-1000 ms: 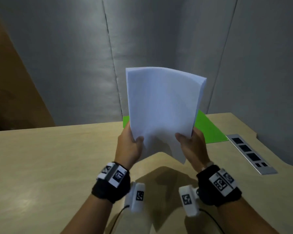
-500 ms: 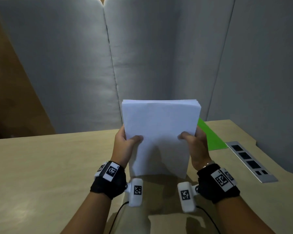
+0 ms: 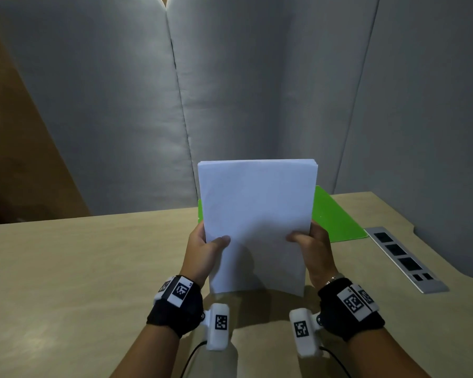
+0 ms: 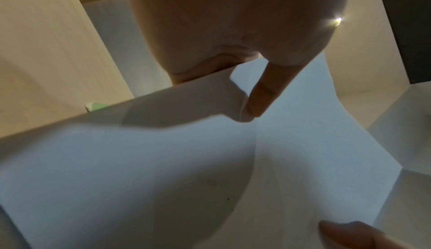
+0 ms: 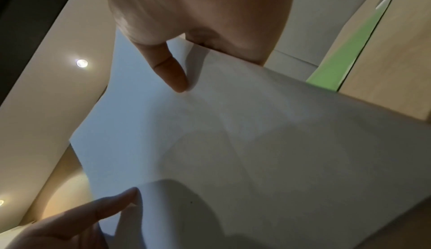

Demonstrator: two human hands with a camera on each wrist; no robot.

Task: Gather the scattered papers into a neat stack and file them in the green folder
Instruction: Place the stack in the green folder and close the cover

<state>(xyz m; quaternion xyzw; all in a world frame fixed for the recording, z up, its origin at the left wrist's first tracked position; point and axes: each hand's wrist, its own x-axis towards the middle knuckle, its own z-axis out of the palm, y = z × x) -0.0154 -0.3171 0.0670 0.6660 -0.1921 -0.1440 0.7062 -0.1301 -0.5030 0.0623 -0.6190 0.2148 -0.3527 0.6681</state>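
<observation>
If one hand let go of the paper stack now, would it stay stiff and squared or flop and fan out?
Probably flop: the paper stack looks thin and already bows between the left hand and right hand. The sheets look loose, with edges slightly stepped at the top right corner, so they may fan. It seems light, pinched by thumbs and fingers alone.

black wristbands [image 3: 175, 313], white tagged cameras [image 3: 217, 326], cables [image 3: 191, 358]
</observation>
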